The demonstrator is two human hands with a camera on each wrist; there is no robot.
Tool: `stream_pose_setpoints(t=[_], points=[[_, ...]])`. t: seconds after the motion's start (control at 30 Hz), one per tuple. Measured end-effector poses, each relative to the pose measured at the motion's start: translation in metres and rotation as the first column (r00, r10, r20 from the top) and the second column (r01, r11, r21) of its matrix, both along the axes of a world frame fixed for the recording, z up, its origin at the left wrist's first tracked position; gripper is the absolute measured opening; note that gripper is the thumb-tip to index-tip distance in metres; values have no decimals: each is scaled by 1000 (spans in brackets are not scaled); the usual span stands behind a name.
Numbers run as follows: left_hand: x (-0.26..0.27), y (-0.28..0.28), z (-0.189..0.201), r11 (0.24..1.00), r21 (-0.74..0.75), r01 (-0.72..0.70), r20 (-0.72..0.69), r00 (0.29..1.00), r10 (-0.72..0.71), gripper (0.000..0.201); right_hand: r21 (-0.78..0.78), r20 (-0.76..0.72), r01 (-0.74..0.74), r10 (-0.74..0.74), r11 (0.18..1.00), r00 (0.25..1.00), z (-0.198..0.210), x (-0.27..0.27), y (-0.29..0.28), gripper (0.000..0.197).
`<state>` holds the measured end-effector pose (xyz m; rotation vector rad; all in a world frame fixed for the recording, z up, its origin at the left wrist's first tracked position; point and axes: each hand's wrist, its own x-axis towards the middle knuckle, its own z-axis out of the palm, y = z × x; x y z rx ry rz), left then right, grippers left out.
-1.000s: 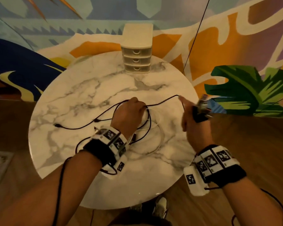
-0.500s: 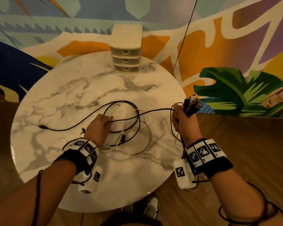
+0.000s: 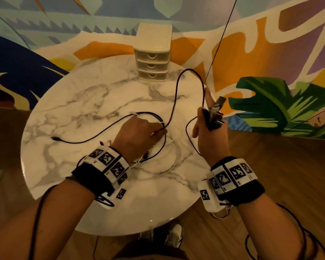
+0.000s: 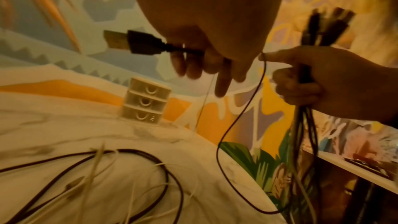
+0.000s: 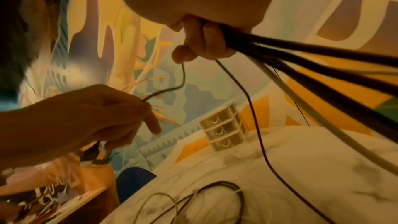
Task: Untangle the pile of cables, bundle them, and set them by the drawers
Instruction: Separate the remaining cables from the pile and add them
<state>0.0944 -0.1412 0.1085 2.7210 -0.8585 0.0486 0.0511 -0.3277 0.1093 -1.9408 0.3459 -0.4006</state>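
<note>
Only from the left wrist, fingers pinch a USB plug.

Loose black and white cables are occupying the marble tabletop at frame centre; bare marble is lying open left of the cream three-drawer unit.

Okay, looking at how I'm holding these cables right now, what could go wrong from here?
1. The left hand grips a black USB cable whose slack loops up toward the drawers; a hard pull might whip it against them.
2. Black and white cables lie looped over each other on the table; tugging one may drag the rest or tighten a knot.
3. The right hand holds several plug ends fanned out; one could slip free.
</note>
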Motion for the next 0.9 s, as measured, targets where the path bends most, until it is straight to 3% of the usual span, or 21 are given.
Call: stream_pose_setpoints(t=[0.1, 0.17, 0.23, 0.33, 0.4, 0.47, 0.57, 0.67, 0.8, 0.87, 0.9], points=[[-3, -6, -1, 962, 265, -63, -162, 981, 109, 39, 55, 13, 34, -35, 998, 999, 9, 0, -2, 39], [-5, -2, 2, 929, 364, -71, -210, 965, 156, 40, 71, 16, 47, -49, 996, 999, 10, -3, -6, 37], [-10, -7, 8, 921, 390, -23, -212, 971, 113, 41, 55, -50, -77, 80, 995, 996, 5, -7, -1, 33], [-18, -25, 20, 934, 354, 51, -168, 986, 10, 39, -11, -221, -371, 359, 929, 907, -11, -12, 15, 25], [-18, -30, 27, 956, 290, 46, -169, 986, 4, 36, -68, -312, -419, 380, 905, 871, -23, -12, 17, 28], [-15, -25, 31, 977, 211, 20, -212, 977, 26, 30, -94, -337, -372, 321, 924, 885, -29, -12, 11, 38], [-12, -10, 36, 993, -114, -42, -365, 931, -3, 8, -108, -342, -267, 217, 958, 914, -34, -12, 3, 41], [-13, -5, 41, 914, -371, -166, -462, 886, -27, 9, -143, -379, -228, 159, 963, 912, -36, -16, -1, 41], [-22, -12, 45, 749, -577, -327, -619, 773, -140, 10, -173, -445, -355, 249, 919, 860, -39, -24, 1, 40], [-25, -16, 40, 679, -628, -380, -655, 730, -197, 13, -129, -430, -365, 280, 922, 858, -39, -26, 2, 36], [-26, -18, 36, 694, -619, -368, -650, 736, -190, 14, -79, -398, -339, 282, 937, 873, -39, -27, 2, 33]])
